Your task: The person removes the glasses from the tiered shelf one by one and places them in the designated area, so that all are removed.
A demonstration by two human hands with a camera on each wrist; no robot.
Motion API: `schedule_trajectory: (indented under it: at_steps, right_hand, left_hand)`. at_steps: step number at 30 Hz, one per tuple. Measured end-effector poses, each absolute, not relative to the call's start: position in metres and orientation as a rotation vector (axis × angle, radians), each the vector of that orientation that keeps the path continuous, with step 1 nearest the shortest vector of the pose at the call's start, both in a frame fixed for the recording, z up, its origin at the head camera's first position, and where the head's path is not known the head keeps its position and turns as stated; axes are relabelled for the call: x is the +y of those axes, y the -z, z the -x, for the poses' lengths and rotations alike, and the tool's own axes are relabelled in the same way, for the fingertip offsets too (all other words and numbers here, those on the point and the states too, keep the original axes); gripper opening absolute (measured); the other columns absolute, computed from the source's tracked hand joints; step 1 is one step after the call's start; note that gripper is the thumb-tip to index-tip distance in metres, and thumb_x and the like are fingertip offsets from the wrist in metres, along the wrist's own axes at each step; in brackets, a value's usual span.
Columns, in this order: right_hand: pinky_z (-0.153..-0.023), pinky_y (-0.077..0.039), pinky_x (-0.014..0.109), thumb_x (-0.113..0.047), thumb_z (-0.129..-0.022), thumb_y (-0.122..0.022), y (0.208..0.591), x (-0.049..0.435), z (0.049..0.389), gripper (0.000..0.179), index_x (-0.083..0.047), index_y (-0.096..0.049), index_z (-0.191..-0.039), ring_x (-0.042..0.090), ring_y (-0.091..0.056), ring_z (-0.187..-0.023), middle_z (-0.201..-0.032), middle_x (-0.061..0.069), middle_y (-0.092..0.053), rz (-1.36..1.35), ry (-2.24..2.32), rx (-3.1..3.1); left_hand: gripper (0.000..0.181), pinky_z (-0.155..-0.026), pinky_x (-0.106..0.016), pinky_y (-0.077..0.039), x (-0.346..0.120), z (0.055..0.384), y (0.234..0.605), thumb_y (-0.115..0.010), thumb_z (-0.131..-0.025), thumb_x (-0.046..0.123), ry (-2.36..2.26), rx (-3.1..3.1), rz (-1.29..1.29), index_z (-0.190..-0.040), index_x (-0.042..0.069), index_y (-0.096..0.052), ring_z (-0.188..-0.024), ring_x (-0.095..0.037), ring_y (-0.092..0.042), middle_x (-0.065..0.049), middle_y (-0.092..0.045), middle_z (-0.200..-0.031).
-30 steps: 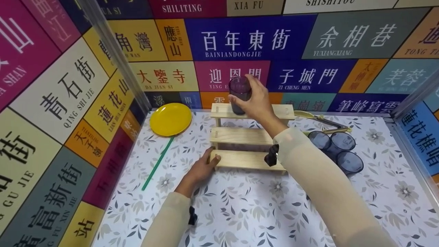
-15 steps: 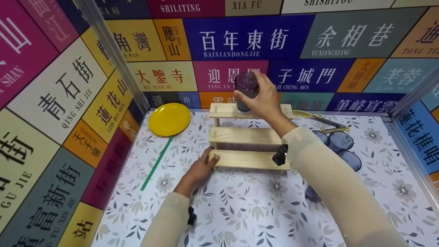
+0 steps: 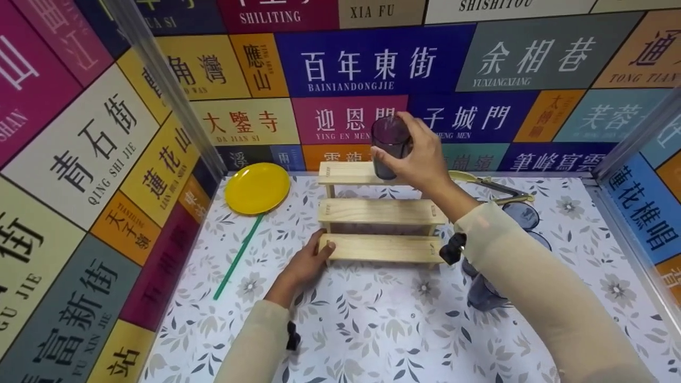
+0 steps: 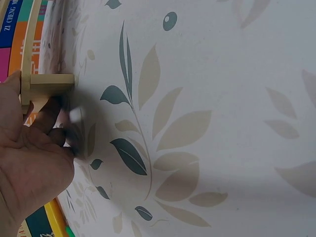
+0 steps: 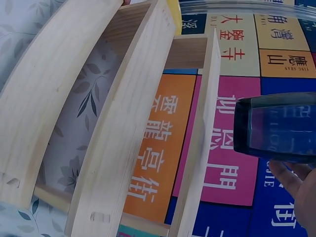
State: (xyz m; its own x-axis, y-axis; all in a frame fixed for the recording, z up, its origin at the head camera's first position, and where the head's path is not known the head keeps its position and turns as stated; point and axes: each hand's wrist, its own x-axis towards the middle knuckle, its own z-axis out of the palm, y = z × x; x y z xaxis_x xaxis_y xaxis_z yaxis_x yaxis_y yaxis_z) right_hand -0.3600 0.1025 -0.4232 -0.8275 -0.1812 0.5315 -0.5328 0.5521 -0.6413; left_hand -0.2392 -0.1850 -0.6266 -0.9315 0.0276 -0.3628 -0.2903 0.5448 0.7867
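Note:
My right hand holds a dark translucent drinking glass between thumb and fingers, over the top step of a three-step wooden shelf rack. In the right wrist view a gap shows between the base of the glass and the top step. My left hand grips the left end of the lowest step, its thumb on top. In the left wrist view the fingers of that hand curl round the pale wood.
More dark glasses stand to the right of the rack, partly hidden by the right sleeve; one glass is nearer. Tongs lie behind them. A yellow plate and a green straw-like stick lie at left. Printed walls enclose the table.
My right hand and the glass have shifted right along the top step. The sleeve now covers more of the standing glasses and uncovers nearer ones. My left hand stays on the rack.

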Motion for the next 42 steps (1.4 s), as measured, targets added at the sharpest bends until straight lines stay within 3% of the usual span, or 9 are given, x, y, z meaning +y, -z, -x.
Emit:
schedule_trajectory:
  at_steps: [7,12,18,30,34,42]
  right_hand:
    - [-0.093,-0.059,0.046,-0.047,-0.085,-0.097,0.421,0.123,0.349,0.092,-0.010,-0.057,-0.160,0.032,-0.069,-0.116,-0.138,0.018,-0.071,-0.567,-1.140,-2.372]
    - [-0.102,-0.058,0.052,-0.046,-0.082,-0.099,0.421,0.139,0.344,0.092,-0.010,-0.060,-0.158,0.036,-0.071,-0.122,-0.136,0.017,-0.073,-0.542,-1.128,-2.354]
    - [-0.117,-0.051,0.057,-0.050,-0.082,-0.099,0.422,0.156,0.338,0.092,-0.013,-0.061,-0.157,0.038,-0.065,-0.139,-0.154,0.016,-0.067,-0.493,-1.129,-2.370]
    - [-0.099,-0.055,0.055,-0.045,-0.085,-0.098,0.421,0.192,0.316,0.085,-0.015,-0.061,-0.156,0.034,-0.069,-0.125,-0.141,0.014,-0.072,-0.474,-1.134,-2.369]
    - [-0.095,-0.054,0.049,-0.044,-0.085,-0.098,0.422,0.203,0.307,0.083,-0.016,-0.062,-0.155,0.033,-0.070,-0.119,-0.135,0.014,-0.073,-0.467,-1.104,-2.379]
    - [-0.084,-0.048,0.017,-0.040,-0.084,-0.100,0.428,0.233,0.288,0.076,-0.016,-0.067,-0.149,0.022,-0.070,-0.106,-0.123,0.009,-0.075,-0.467,-1.064,-2.360]
  left_hand:
    - [0.076,-0.130,-0.066,-0.034,-0.185,0.241,0.628,-0.049,-0.111,0.069,-1.306,2.484,0.180,-0.176,0.038,-0.026,-0.157,-0.047,-0.048,-0.020,-0.045,-0.175]
    - [0.077,-0.130,-0.066,-0.032,-0.185,0.240,0.628,-0.048,-0.111,0.070,-1.310,2.484,0.183,-0.177,0.037,-0.025,-0.158,-0.047,-0.046,-0.019,-0.043,-0.176]
    - [0.076,-0.131,-0.066,-0.032,-0.185,0.239,0.627,-0.049,-0.112,0.068,-1.307,2.501,0.157,-0.177,0.036,-0.026,-0.158,-0.048,-0.046,-0.020,-0.043,-0.175]
    - [0.075,-0.130,-0.066,-0.032,-0.185,0.241,0.628,-0.049,-0.113,0.064,-1.320,2.505,0.133,-0.177,0.032,-0.027,-0.158,-0.049,-0.045,-0.020,-0.042,-0.176]
    - [0.075,-0.129,-0.066,-0.033,-0.184,0.241,0.628,-0.049,-0.114,0.063,-1.298,2.521,0.124,-0.177,0.029,-0.027,-0.157,-0.050,-0.046,-0.022,-0.041,-0.176]
    - [0.077,-0.131,-0.065,-0.032,-0.183,0.240,0.627,-0.049,-0.113,0.067,-1.301,2.499,0.153,-0.177,0.032,-0.025,-0.159,-0.048,-0.045,-0.019,-0.040,-0.177]
